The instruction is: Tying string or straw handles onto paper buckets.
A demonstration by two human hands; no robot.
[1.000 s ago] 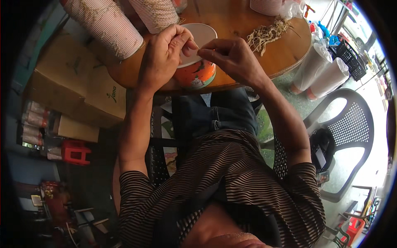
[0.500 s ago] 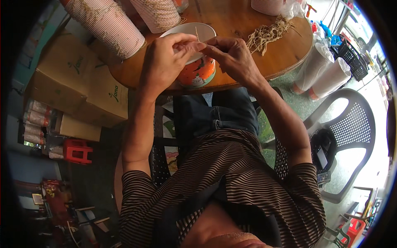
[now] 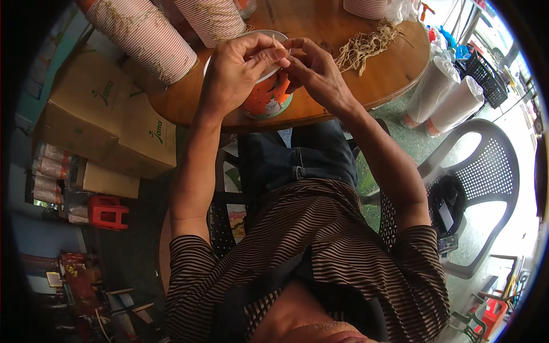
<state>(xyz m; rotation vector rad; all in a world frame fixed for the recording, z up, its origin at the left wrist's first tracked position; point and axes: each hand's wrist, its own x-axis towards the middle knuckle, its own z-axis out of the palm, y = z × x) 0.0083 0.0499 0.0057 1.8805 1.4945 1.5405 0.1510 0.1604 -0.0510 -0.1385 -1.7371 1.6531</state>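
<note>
Upper centre: left hand pinches a thin strand over an orange tub; right hand adjoins, its grip indeterminable; cord bundle, slanting toward upper right, lies nearer right hand

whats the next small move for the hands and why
Perhaps hold the left hand steady and ease the right hand slightly outward: the two meet over the orange tub, with what looks like a thin pale strand at the fingers, and a gentle pull might draw it taut; its path is partly hidden.
</note>
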